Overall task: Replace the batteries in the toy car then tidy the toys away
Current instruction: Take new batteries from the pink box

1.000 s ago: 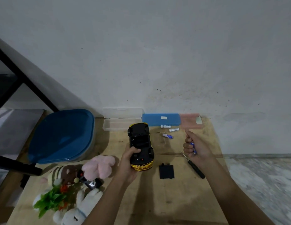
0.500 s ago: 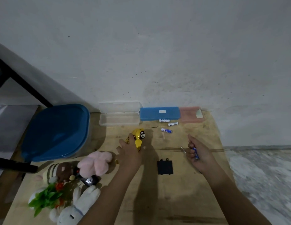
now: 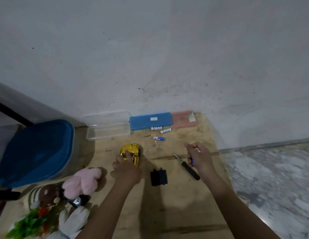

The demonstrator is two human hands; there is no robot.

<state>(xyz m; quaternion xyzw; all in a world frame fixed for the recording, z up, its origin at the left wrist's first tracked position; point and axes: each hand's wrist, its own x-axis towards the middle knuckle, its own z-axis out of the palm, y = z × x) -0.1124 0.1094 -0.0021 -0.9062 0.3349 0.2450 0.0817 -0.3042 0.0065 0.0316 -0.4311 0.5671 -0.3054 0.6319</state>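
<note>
The gold toy car point(image 3: 131, 151) sits roof-up on the wooden table point(image 3: 167, 213); my left hand point(image 3: 126, 168) rests on its near end, fingers spread over the roof. Its black battery cover point(image 3: 159, 177) lies loose on the table between my hands. My right hand point(image 3: 199, 157) is curled round a blue battery, a little above the black screwdriver point(image 3: 187, 167). Three more batteries point(image 3: 159, 133) lie near the blue case at the back.
A clear open box point(image 3: 108, 131), a blue case point(image 3: 150, 120) and a pink case point(image 3: 184, 119) line the wall. A blue-lidded bin point(image 3: 36, 152) stands at left. Plush toys point(image 3: 67, 192) and a green plastic plant point(image 3: 28, 223) crowd the near left corner. The table's right edge drops to the floor.
The car went from belly-up in my left hand to roof-up on the table, farther from me. My right hand kept its battery and stayed near the screwdriver.
</note>
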